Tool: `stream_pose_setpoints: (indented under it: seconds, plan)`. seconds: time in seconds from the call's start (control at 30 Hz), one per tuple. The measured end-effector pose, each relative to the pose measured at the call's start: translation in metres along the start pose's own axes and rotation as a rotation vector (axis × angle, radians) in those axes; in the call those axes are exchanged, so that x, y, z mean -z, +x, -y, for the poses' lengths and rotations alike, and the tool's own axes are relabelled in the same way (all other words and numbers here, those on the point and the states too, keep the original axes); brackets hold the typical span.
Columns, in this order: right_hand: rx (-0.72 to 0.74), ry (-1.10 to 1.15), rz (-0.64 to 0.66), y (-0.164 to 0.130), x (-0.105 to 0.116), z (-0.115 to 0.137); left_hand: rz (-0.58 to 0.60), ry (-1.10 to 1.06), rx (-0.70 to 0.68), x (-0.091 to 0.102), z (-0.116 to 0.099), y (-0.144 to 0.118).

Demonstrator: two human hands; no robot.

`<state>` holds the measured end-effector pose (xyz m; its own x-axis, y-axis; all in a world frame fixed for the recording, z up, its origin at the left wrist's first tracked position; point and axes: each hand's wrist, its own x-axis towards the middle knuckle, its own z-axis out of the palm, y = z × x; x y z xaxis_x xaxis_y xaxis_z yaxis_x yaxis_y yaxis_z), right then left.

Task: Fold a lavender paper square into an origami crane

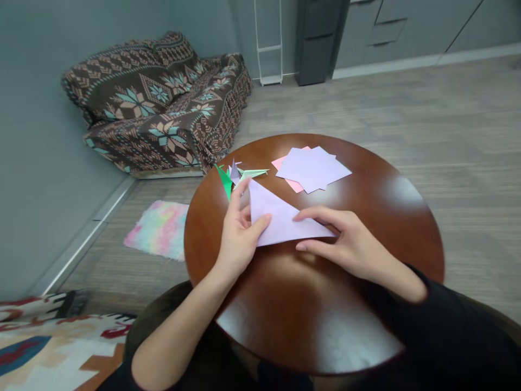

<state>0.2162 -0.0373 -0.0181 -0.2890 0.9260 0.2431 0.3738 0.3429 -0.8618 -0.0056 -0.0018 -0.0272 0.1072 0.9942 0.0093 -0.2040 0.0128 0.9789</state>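
Lilac paper [274, 212], three-cornered and apparently folded, is occupying the centre of the head view, which I am watching from a distance. At its left edge, the left hand [238, 239] is pinching it, thumb flat on the face and fingers going behind; I am judging that this grip is keeping the sheet steady. The right hand [345, 236] is resting half open around the right corner: its index fingertip is touching the face, while its thumb is lying just under the lower edge, so it is probably guiding more than gripping. Whether the paper is touching the brown table [309, 309], I cannot tell. Towards the upper centre, a pile of lilac and pink sheets [315, 169] is lying beyond the hands, perhaps for easy reach. Left of it, folded figures [235, 174] are sitting close together, probably so that the fingers are having room.
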Motion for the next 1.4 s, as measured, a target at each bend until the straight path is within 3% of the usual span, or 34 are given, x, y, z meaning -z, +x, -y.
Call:
stream_pose_setpoints:
  seconds: [0.13,0.23,0.37,0.5,0.77,1.0,1.17,1.3,1.4]
  plan:
    - [-0.082,0.103,-0.061,0.002,0.005,-0.001,0.125,0.14,0.015,0.006,-0.005,0.0]
    - [-0.106,0.134,-0.076,0.003,0.008,-0.002,0.172,0.052,0.03,0.007,-0.01,0.001]
    - [-0.09,0.159,0.021,0.003,0.011,-0.002,0.158,-0.075,0.107,0.004,-0.012,0.002]
    - [-0.145,0.183,0.088,0.004,0.013,-0.001,0.193,-0.016,0.138,0.01,-0.01,0.003]
    - [-0.189,0.281,0.079,0.005,0.018,-0.003,0.663,0.102,0.189,0.021,-0.026,0.006]
    - [-0.191,0.284,0.133,0.006,0.019,-0.002,0.472,0.258,0.05,0.018,-0.019,0.008]
    - [-0.186,0.254,0.09,0.004,0.013,0.0,0.24,0.306,-0.038,0.014,-0.007,0.006]
    - [-0.208,0.281,-0.098,0.002,0.0,0.004,-0.018,0.27,-0.035,0.01,0.006,0.004]
    - [-0.199,0.277,-0.272,0.001,-0.01,0.007,-0.107,0.214,-0.004,0.007,0.011,0.003]
